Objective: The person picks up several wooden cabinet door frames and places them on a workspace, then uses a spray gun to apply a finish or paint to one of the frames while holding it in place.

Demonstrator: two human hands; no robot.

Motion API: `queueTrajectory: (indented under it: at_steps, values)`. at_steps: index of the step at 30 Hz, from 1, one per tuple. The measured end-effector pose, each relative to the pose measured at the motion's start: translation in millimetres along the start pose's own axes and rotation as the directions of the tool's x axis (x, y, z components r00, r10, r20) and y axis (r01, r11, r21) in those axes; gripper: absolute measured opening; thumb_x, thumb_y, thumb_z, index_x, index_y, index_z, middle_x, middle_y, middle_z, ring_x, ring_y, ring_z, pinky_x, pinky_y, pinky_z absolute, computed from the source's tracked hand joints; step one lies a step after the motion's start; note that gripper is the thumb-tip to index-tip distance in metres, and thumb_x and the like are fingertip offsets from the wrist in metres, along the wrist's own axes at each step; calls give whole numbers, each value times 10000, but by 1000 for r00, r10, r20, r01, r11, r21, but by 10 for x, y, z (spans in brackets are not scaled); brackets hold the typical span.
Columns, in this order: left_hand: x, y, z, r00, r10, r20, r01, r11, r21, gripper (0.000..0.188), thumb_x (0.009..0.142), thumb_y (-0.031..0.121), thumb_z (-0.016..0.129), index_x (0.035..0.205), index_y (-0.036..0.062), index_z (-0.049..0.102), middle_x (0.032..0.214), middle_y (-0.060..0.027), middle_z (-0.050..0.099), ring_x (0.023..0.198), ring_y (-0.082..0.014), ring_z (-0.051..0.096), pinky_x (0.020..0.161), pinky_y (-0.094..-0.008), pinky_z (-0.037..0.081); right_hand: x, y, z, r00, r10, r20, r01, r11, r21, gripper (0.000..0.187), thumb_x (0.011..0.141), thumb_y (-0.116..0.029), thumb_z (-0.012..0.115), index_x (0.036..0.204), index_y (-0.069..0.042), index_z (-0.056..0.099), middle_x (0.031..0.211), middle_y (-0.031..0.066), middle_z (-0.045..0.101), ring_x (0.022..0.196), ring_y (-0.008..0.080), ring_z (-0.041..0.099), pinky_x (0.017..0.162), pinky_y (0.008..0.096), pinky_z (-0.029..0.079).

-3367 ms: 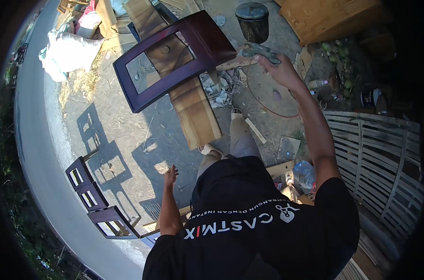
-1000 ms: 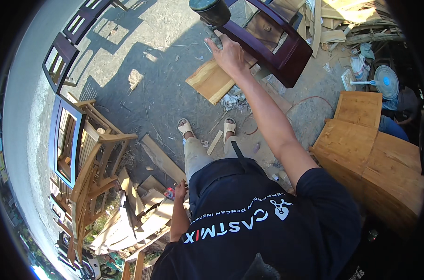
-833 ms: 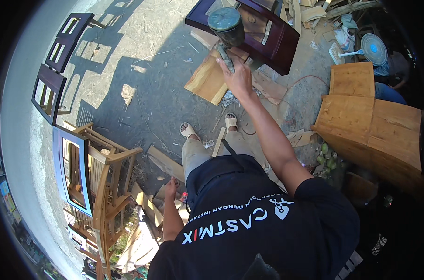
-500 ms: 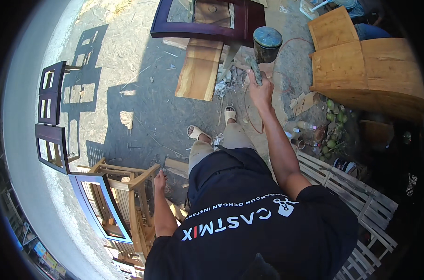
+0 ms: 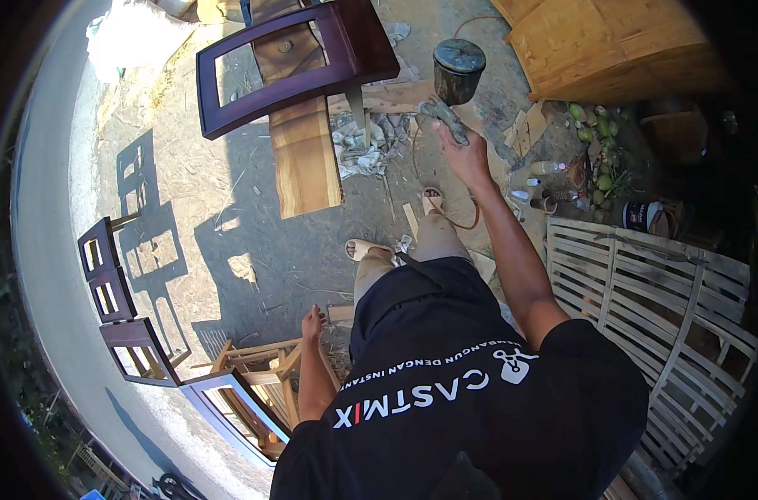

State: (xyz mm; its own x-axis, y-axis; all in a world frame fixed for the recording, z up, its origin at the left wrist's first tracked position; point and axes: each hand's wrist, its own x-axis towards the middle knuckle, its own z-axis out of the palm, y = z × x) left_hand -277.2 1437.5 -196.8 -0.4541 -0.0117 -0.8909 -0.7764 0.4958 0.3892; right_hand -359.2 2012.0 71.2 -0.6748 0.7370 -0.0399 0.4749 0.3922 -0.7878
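Note:
My right hand [image 5: 465,154] is wrapped round the handle of a paint spray gun [image 5: 444,118]. Its dark round cup [image 5: 459,79], with a blue-grey lid, stands out beyond the fingers. My left hand [image 5: 313,323] hangs low beside my hip, fingers loosely bent and apart, with nothing seen in it. Ahead and to the left of the gun, a dark purple-brown wooden frame [image 5: 364,46] with a rectangular opening lies across a natural wood plank [image 5: 305,158]. The gun is apart from the frame. Nearest to my left hand are unpainted wooden chair-like frames [image 5: 287,367].
More dark frames [image 5: 133,354] stand in a row along the road [image 5: 41,250] at left. Slatted bamboo panels [image 5: 612,275] are at right. Beyond them lie green coconuts [image 5: 602,158], bottles [image 5: 549,167] and a bucket [image 5: 641,217]. Wooden furniture [image 5: 595,46] stands far right. A reddish hose [image 5: 470,223] runs by my feet.
My view has turned and moved, so the dark frame and plank sit further left, and the plank's end lower. The spray gun stays in my right hand, while my left hand remains low.

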Motion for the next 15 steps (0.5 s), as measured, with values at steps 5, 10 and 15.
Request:
queueTrajectory:
  at_steps: [5, 10, 15]
  values:
    - [-95, 423, 265, 998, 16, -56, -18, 999, -29, 647, 1014, 533, 540, 1287, -47, 622, 1061, -165, 704, 852, -219, 694, 640, -331, 531, 541, 166, -454, 999, -49, -4, 49, 991, 125, 386, 976, -382, 674, 1041, -6, 736, 732, 118, 710, 703, 163, 669, 673, 349, 511]
    - [-262, 499, 728, 992, -103, -69, 109, 991, 75, 694, 1021, 599, 440, 1384, 20, 562, 1235, -153, 686, 1048, -268, 696, 794, -434, 521, 1193, 698, -751, 909, -46, 413, -77, 959, 274, 375, 983, -381, 682, 1005, -12, 750, 710, 28, 661, 690, 97, 570, 644, 302, 473]
    - [-633, 884, 1798, 980, -134, -144, 133, 991, -15, 688, 1022, 585, 460, 1365, 1, 579, 1226, -178, 690, 1010, -250, 715, 628, -323, 488, 2276, 920, -792, 835, -185, 518, -2, 941, 338, 411, 969, -405, 696, 983, 4, 740, 692, 34, 653, 644, 108, 561, 625, 314, 484]
